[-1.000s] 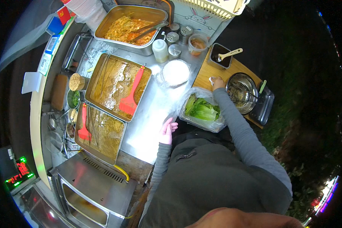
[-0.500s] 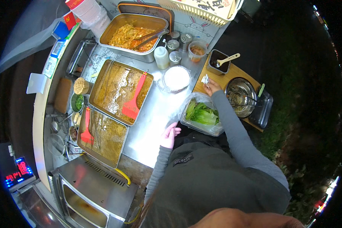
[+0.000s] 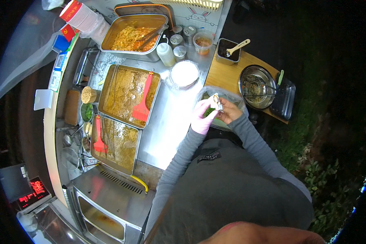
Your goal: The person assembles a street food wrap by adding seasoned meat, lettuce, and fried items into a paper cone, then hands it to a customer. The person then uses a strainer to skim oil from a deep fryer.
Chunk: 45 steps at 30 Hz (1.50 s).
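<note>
My left hand (image 3: 202, 117) and my right hand (image 3: 228, 112) meet in front of my chest. Together they pinch a small pale item (image 3: 215, 101); I cannot tell what it is. The hands hover over a clear plastic container of green lettuce (image 3: 236, 99), which they mostly hide. Just right of them a metal bowl (image 3: 256, 86) with dark food and tongs sits on a wooden board (image 3: 225, 75).
Steel counter (image 3: 166, 126) ahead. Two greasy trays (image 3: 128, 95), (image 3: 114, 142) each hold a red spatula. A noodle tray (image 3: 134, 34), squeeze bottle (image 3: 166, 53), shakers (image 3: 179, 52), sauce cup (image 3: 202, 42), white bowl (image 3: 184, 74) and black pot with spoon (image 3: 227, 48) stand behind. Oven (image 3: 105, 203) lower left.
My right hand came back from the wooden board to over the lettuce container. My left hand rose from the counter edge to join it on the small pale item.
</note>
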Motion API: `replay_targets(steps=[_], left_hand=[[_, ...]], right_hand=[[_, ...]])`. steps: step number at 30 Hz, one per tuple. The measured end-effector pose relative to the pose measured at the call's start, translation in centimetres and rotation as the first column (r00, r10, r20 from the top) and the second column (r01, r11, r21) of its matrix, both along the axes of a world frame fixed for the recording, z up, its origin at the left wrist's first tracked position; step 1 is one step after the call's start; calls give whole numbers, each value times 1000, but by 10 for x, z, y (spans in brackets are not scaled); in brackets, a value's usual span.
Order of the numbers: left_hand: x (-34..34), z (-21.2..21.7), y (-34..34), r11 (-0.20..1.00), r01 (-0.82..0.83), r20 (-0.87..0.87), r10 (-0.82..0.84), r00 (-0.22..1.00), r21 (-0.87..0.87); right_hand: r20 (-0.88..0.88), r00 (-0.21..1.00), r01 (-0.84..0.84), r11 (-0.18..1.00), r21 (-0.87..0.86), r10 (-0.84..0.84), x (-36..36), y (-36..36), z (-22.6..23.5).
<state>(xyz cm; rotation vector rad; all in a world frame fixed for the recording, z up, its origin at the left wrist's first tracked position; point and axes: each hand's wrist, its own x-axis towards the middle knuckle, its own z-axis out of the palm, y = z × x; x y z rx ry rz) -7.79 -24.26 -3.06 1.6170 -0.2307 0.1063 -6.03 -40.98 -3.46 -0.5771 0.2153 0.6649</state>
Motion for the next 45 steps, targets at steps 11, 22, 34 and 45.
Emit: replay_targets(steps=[11,22,34,45], left_hand=[[-32,0,4,992,-31,-43,26,999,-123],[-38,9,2,962,-138,-24,148,989,235],[80,-91,97,373,-447,362,278,890,813],[-49,-95,154,697,55,152,-231,961,715]], right_hand=[[-155,982,-139,969,-205,108,-38,5,-2],[193,975,203,806,-556,-113,-47,20,-13],[150,958,-66,695,-716,245,-46,-4,-45],[77,977,-77,672,-736,197,-58,-42,-55]])
